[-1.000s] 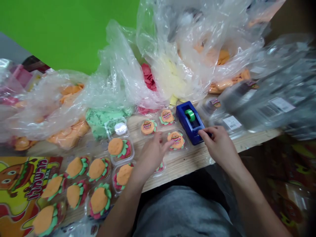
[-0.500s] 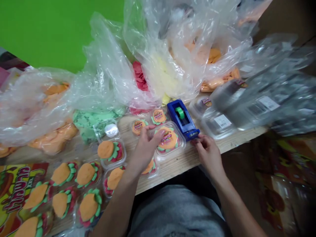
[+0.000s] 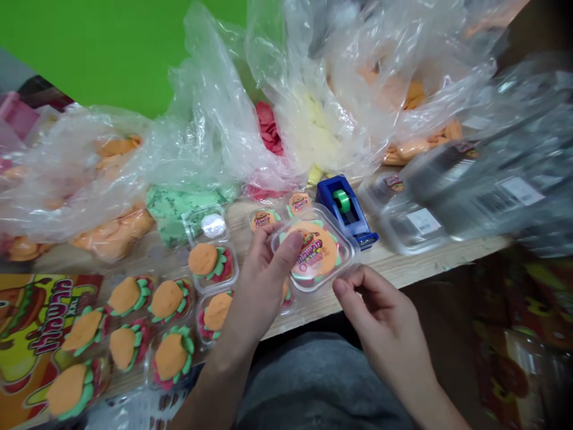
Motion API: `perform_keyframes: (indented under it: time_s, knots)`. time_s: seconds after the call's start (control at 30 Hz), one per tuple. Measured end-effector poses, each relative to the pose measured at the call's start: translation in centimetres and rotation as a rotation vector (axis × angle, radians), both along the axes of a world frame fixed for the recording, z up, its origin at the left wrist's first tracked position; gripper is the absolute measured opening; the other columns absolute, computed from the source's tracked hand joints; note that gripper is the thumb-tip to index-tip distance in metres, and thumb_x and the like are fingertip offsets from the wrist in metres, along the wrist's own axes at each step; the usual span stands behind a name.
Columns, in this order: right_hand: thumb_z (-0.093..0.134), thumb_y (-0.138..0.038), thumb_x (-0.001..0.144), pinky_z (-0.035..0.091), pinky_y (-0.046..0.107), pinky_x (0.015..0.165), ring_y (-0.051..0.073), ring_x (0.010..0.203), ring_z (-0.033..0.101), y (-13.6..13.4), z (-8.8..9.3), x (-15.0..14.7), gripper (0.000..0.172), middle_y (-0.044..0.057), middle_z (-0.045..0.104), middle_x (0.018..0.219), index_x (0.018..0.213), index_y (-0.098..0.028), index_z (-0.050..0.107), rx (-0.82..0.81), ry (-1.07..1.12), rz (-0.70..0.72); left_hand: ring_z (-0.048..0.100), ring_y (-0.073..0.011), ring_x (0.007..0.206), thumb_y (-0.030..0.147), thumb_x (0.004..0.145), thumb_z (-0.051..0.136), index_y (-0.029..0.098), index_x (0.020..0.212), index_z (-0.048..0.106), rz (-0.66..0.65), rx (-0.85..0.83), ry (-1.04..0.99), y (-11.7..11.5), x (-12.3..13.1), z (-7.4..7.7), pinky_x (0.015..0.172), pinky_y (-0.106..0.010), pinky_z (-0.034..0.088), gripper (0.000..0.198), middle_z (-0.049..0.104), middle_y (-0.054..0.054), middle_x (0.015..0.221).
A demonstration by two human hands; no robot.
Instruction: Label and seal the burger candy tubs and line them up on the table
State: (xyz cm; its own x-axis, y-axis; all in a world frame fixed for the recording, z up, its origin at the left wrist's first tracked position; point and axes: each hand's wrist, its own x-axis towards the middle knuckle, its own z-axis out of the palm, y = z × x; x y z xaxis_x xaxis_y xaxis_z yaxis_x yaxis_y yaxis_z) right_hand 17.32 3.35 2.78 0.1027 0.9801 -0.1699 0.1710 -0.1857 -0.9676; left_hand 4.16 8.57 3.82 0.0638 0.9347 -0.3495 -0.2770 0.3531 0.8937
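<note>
My left hand (image 3: 259, 286) holds a clear plastic tub (image 3: 316, 251) with its thumb on the lid, lifting it slightly above the wooden table (image 3: 385, 266). Inside lies a large burger-shaped gummy candy (image 3: 316, 249) with a printed orange label. My right hand (image 3: 380, 316) is curled just below the tub's near corner, its fingertips at the rim. Behind the tub stands a blue tape dispenser (image 3: 344, 206) with a green roll. Several lidded burger candy tubs (image 3: 212, 313) sit left of my left hand.
Clear plastic bags of orange, green, red and yellow candy pieces (image 3: 313, 125) are heaped along the back of the table. Grey-wrapped packs with barcode labels (image 3: 505, 185) lie at the right. A printed candy box (image 3: 45, 322) lies under tubs at the left.
The tub has risen from the table into my left hand and looks larger. My right hand has moved off the dispenser to the tub's near corner.
</note>
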Motion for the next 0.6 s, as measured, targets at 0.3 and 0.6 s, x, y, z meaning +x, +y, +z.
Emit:
perform_keyframes:
  time_s: [0.3,0.6]
  knots:
    - [0.049,-0.025,0.086,0.038,0.022,0.058,0.012,0.064,0.046,-0.3,0.6,0.5,0.015,-0.002,0.049,0.068,0.072,-0.021,0.048,0.029,0.065,0.175,0.065,-0.0221,0.086,0.049,0.081,0.051,0.018,0.097,0.059,-0.083,-0.172,-0.077,0.0,-0.4,-0.1,0.069,-0.031,0.054,0.036,0.068,-0.005,0.090]
    - [0.056,-0.034,0.083,0.040,0.027,0.062,0.015,0.065,0.050,-0.6,-1.3,2.6,0.015,-0.002,0.051,0.067,0.075,-0.022,0.054,0.010,-0.200,0.239,0.061,-0.0175,0.078,0.047,0.076,0.058,0.020,0.088,0.055,-0.277,-0.200,0.088,0.0,-1.4,-0.8,0.071,-0.029,0.049,0.030,0.063,-0.002,0.084]
